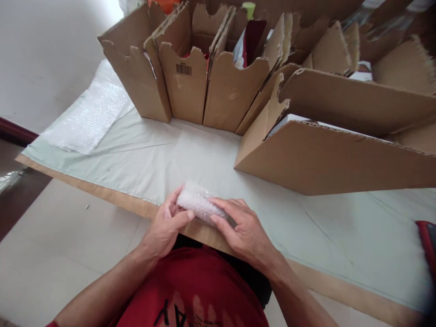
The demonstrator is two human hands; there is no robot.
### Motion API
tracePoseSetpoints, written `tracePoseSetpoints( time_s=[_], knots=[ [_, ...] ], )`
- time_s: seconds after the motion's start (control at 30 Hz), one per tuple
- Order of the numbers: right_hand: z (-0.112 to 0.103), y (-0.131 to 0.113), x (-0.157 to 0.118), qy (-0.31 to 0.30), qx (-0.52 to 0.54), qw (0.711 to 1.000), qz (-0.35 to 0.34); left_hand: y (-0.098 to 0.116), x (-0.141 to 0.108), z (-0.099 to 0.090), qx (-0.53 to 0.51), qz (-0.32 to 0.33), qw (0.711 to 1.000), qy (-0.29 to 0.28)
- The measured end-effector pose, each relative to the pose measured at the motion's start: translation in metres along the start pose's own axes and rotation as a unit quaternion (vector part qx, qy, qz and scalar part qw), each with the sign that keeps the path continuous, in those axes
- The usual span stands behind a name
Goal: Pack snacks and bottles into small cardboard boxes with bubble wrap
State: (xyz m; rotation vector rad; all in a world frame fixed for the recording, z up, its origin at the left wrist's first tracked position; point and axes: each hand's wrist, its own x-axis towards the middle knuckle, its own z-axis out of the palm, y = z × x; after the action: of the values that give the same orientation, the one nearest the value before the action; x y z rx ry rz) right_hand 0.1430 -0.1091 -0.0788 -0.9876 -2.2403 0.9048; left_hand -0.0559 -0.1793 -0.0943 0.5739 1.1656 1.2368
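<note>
A small roll of bubble wrap [197,200] is held between my two hands at the front edge of the table. My left hand [166,222] grips its left end, thumb on the near side and fingers behind. Around the right end my right hand [243,227] is closed, with the thumb below and fingers on top. Whether anything lies inside the wrap cannot be made out.
More bubble wrap [90,113] lies flat at the table's left end. Several open cardboard boxes [185,91] stand along the back, and a long one [327,159] lies at the right. A cloth [143,159] covers the table. A red and black object [425,245] shows at the right edge.
</note>
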Motion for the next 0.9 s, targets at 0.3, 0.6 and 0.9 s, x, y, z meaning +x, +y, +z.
tracePoseSetpoints(
  time_s=[0.3, 0.6, 0.9],
  knots=[
    [-0.009, 0.004, -0.034, 0.036, 0.211, 0.967, 0.136, -0.005, 0.012, 0.022, -0.048, 0.022, 0.998, -0.041],
    [-0.116, -0.01, -0.057, 0.209, 0.078, 0.972, 0.072, 0.052, 0.039, 0.055, 0.295, 0.337, 0.885, -0.124],
    [-0.227, -0.007, 0.038, 0.233, 0.12, 0.958, 0.117, 0.092, 0.102, 0.122, 0.43, 0.517, 0.735, -0.089]
  ],
)
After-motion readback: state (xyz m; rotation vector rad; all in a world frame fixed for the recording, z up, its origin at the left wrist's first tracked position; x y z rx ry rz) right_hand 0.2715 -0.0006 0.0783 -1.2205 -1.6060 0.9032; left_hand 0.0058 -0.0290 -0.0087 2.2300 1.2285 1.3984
